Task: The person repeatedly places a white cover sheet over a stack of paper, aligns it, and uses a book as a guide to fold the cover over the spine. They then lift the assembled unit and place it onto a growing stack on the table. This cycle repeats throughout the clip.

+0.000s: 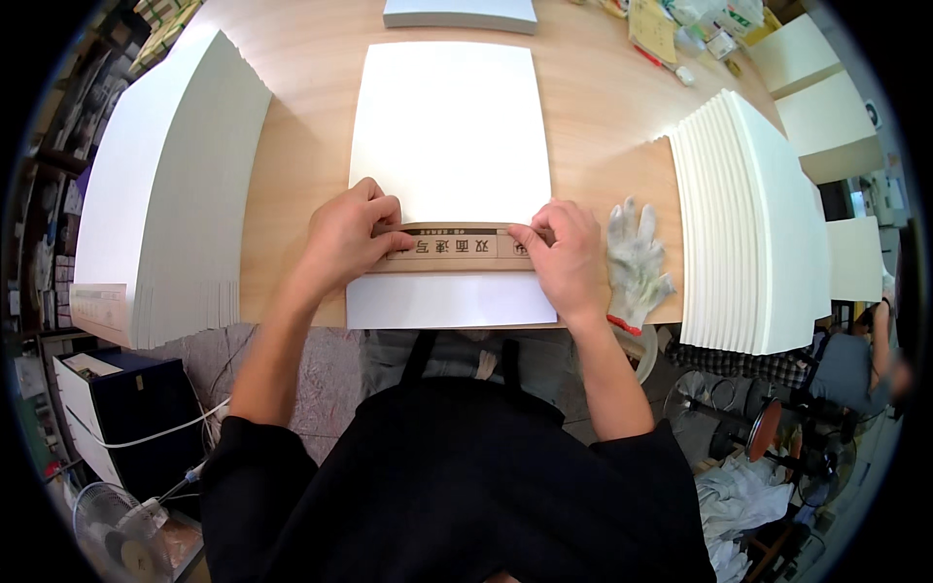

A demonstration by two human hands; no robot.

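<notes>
A white sheet stack [449, 126] lies flat on the wooden table [603, 107] in front of me. Across its near part runs a brown paper band [449, 251] with printed characters. My left hand [345, 233] pinches the band's left end with fingertips curled over its upper edge. My right hand [564, 255] presses and pinches the band's right end. Below the band, the white stack's near edge [449, 303] reaches the table's front edge.
A tall fanned pile of white sheets [160, 185] stands at the left, another fanned pile [753, 214] at the right. A worn work glove [637, 262] lies beside my right hand. A grey-white pad [459, 14] sits at the far edge. Small clutter [680, 29] fills the far right corner.
</notes>
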